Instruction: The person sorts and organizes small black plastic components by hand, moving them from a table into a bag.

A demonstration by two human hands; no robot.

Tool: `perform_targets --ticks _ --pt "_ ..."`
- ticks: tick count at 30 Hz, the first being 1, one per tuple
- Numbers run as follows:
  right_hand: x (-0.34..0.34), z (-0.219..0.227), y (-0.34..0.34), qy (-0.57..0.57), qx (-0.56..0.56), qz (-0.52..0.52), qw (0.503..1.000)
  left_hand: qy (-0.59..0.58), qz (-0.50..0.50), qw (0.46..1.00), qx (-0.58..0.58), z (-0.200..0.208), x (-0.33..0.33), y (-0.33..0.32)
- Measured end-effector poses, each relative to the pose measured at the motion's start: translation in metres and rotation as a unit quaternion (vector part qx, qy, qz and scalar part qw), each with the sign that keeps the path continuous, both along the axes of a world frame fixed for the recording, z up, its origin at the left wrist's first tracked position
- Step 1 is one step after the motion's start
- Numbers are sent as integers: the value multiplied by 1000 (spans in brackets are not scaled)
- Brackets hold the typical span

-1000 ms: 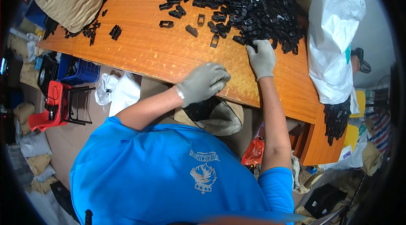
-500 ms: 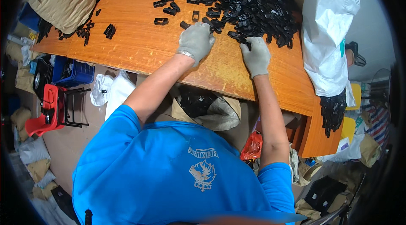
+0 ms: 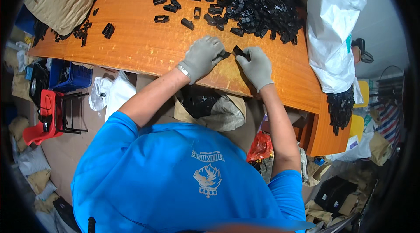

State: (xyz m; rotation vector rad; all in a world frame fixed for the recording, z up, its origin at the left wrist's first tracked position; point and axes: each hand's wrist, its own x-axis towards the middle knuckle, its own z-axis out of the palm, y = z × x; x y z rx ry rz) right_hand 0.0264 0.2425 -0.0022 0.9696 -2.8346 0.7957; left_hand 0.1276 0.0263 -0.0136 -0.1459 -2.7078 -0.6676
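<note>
Both of my hands wear grey gloves and are over the near part of the wooden table. My left hand [image 3: 202, 56] is closed on a small black plastic part [image 3: 226, 55], whose end shows past the fingertips. Facing it, a short gap away, my right hand [image 3: 255, 65] pinches another black plastic part [image 3: 238, 51] between thumb and fingers. Beyond the hands lies a large heap of similar black parts [image 3: 258, 7]. Several loose ones lie at the heap's near left side, among them a rectangular frame-shaped piece [image 3: 197, 13].
A brown paper sack [image 3: 63, 1] leans at the table's far left, beside more black parts. At the right stands a tall white sack [image 3: 330, 36]. Below the table's front edge, an open sack [image 3: 229, 117] holds black pieces. A red chair [image 3: 46, 117] is at left.
My two hands have drawn back from the heap toward the table's front edge and closer together. Each has brought a black plastic part along. The whole view has shifted slightly.
</note>
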Motion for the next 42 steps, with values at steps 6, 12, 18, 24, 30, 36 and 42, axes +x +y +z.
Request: perform_targets --ticks 6,12,18,24,30,36,42 --pt "12 21 -8 -37 25 8 999 55 -81 995 -8 -9 7 -6" --pt "8 26 -16 -28 39 35 998 17 -4 995 97 4 7 -7" --pt "6 34 -33 19 91 101 991 -49 73 996 20 6 7 -4" --pt "3 38 -42 34 150 154 976 -46 47 998 26 -5 2 -11" --pt "-1 41 -45 26 157 179 971 -53 -17 993 105 0 -2 -20" --pt "-13 39 -50 -152 124 133 971 -174 38 977 119 17 -13 -17" --pt "-22 23 -39 -303 47 113 945 -173 41 979 98 17 -12 -13"
